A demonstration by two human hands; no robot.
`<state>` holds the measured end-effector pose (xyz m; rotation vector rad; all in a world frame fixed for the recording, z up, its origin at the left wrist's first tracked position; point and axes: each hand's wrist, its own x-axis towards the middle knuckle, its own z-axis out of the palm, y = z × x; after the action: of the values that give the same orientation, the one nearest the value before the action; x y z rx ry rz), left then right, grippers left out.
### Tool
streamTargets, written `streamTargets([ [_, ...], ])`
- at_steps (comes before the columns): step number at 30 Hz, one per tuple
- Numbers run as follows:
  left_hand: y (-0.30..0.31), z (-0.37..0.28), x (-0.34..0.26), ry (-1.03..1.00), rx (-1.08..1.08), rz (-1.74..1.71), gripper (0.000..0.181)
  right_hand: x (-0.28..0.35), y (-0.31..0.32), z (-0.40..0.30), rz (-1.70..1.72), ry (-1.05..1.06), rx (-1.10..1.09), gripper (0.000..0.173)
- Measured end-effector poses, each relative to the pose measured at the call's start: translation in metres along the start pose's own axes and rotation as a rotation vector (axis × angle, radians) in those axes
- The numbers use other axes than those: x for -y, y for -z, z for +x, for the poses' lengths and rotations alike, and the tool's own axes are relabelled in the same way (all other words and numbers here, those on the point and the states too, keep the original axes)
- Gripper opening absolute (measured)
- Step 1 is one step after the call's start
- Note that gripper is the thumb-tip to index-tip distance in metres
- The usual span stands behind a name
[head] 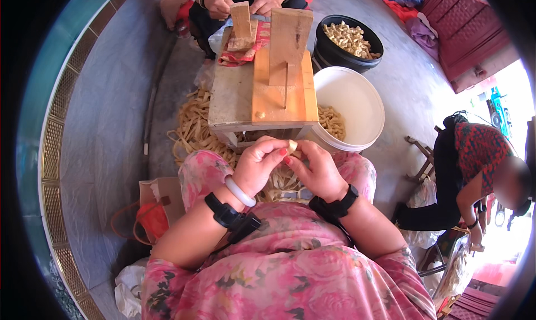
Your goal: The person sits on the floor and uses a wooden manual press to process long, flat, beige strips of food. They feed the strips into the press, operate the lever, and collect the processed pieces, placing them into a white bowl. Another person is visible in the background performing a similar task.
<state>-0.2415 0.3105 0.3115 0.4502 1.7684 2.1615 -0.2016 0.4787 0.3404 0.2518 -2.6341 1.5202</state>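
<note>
Both my hands meet above my lap, pinching a small pale folded strip (pixel 292 146) between thumbs and fingertips. My left hand (pixel 261 158), with a pale bangle at its wrist, grips it from the left. My right hand (pixel 316 167) closes on it from the right. Just beyond stands a small table (pixel 228 98) bearing a wooden board (pixel 268 106) with an upright wooden block (pixel 289 45) and a thin upright piece. A small pale bit (pixel 260 115) lies at the board's near edge. Loose pale strips (pixel 197 123) lie heaped left of the table and between my knees.
A white bucket (pixel 360 98) holds some folded pieces; behind it a black bucket (pixel 318 52) holds many more. Across the table a person's hands (pixel 243 5) work by another wooden block (pixel 241 20). Another person (pixel 477 161) bends at right. A bag (pixel 146 190) stands at left.
</note>
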Motion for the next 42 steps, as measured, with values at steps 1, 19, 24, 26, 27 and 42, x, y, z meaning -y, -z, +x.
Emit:
streamTargets([
  [1,-0.001,0.0,-0.004,0.017,-0.001,0.004,0.013,-0.001,0.0,0.0,-0.048,0.013,0.023,0.02],
  [19,0.011,0.013,-0.018,-0.167,-0.12,0.38,0.011,0.015,0.004,0.013,-0.187,0.462,0.07,0.02],
  [24,0.046,0.023,-0.03,0.265,0.129,0.143,0.019,0.005,0.026,0.022,-0.115,0.323,0.056,0.018],
  [26,0.055,0.032,-0.038,0.301,0.22,0.198,0.014,0.0,0.033,0.034,-0.1,0.308,0.044,0.016],
  [27,0.058,0.038,-0.043,0.322,0.268,0.227,0.012,-0.003,0.035,0.043,-0.115,0.334,0.023,0.015],
  [42,0.032,0.058,-0.028,0.057,0.138,0.36,0.013,-0.01,0.057,0.065,-0.408,0.547,-0.104,0.037],
])
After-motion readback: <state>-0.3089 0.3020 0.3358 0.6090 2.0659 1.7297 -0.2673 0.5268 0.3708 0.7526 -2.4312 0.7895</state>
